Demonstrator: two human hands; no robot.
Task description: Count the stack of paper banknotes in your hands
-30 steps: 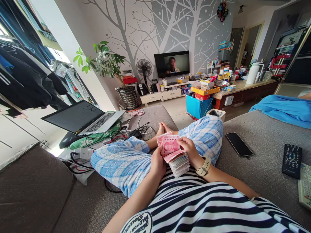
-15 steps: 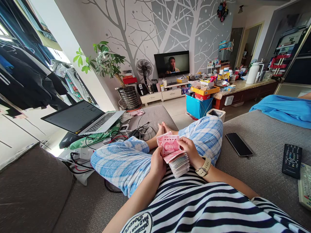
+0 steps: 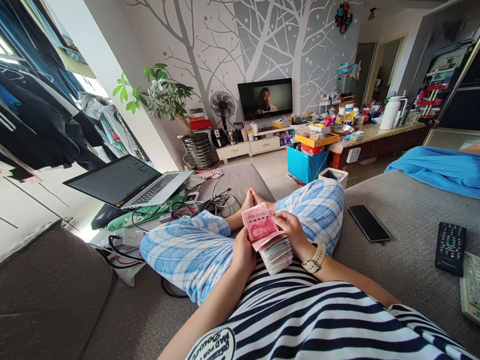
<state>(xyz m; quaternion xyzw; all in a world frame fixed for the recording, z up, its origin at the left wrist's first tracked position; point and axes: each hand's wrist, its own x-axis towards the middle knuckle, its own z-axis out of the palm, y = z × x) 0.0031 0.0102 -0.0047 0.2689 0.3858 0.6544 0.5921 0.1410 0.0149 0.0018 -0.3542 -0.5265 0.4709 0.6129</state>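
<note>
A thick wad of banknotes (image 3: pixel 276 254) is held over my lap, with pink 100 notes (image 3: pixel 259 223) standing up at its far side. My left hand (image 3: pixel 243 250) grips the wad from the left, its thumb along the edge. From the right, my right hand (image 3: pixel 294 231) pinches the upper edge of a pink note between thumb and fingers. The near ends of the notes fan out toward my striped shirt. Some of my fingers are hidden behind the money. A watch with a pale strap (image 3: pixel 314 258) is on my right wrist.
On the grey sofa lie a phone (image 3: pixel 368 223), a black remote (image 3: pixel 450 248), a pale remote (image 3: pixel 471 285) and a blue cloth (image 3: pixel 438 170) to the right. A laptop (image 3: pixel 129 182) and tangled cables (image 3: pixel 210 204) are at the left. A television (image 3: pixel 265 99) stands beyond.
The front pink note has bent down toward me between my hands, and its portrait sits lower. Both hands stay in nearly the same place on the wad.
</note>
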